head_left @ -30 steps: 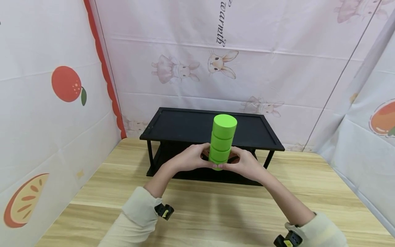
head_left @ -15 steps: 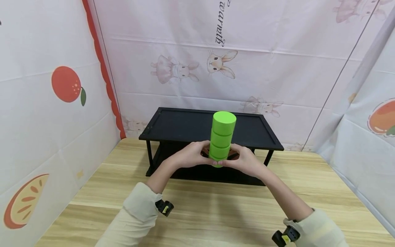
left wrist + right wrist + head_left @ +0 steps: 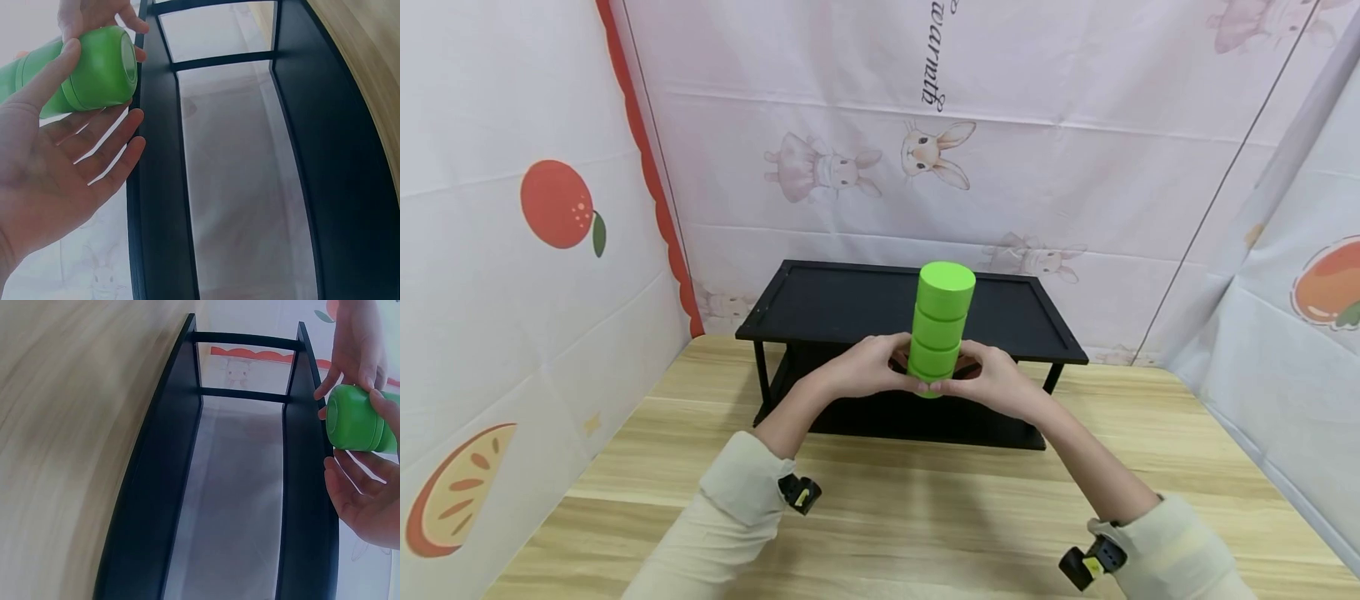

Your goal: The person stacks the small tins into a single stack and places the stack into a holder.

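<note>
In the head view a tall green cylinder, banded by several grooves, is held up in front of the black shelf, its top leaning slightly away to the right. My left hand grips its lower part from the left, the thumb on the near side. From the right my right hand holds it the same way, the two thumb tips close together. The left wrist view shows the recessed base of the green cylinder with the other fingers under and behind it. Its base also shows in the right wrist view, above my right hand.
A black two-tier shelf stands on the wooden table behind the hands. Its upper board is level with the cylinder's middle in the head view. Printed cloth walls enclose the back and both sides.
Both hands have raised the green cylinder a little, so its top sits higher in the head view. The grip looks the same throughout.
</note>
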Demonstrator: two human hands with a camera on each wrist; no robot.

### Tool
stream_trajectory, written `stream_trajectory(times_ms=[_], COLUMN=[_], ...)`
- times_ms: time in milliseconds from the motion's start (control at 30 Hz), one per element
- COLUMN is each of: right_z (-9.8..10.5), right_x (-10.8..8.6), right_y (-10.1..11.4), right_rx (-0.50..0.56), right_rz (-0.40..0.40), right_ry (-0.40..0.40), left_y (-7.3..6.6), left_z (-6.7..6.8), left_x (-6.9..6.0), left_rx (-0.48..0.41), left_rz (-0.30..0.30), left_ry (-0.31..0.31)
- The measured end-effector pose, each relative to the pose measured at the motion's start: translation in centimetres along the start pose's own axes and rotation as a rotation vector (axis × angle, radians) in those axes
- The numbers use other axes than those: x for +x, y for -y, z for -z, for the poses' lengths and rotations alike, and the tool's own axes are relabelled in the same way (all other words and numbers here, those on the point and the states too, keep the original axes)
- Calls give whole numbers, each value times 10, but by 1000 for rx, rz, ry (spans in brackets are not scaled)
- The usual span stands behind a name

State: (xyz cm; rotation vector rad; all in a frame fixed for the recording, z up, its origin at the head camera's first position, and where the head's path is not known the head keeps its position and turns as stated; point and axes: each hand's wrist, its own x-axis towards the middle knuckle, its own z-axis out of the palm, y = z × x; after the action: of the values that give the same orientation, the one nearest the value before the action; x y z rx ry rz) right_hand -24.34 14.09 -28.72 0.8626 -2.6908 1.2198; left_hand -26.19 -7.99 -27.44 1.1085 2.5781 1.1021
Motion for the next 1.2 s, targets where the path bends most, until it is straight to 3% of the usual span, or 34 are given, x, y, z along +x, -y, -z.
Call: stream_trajectory(times_ms=[1067, 1200], right_z=[9, 10], right_x=[16, 14], right_y=[0, 11], right_rx=[-23, -3], right_rz=[-12, -36], right_ry=[9, 23], left_y=[2, 1], left_z=[14, 15], left_x=[10, 10], left_rx=[33, 36], left_rz=[22, 28], left_ry=[-16, -20])
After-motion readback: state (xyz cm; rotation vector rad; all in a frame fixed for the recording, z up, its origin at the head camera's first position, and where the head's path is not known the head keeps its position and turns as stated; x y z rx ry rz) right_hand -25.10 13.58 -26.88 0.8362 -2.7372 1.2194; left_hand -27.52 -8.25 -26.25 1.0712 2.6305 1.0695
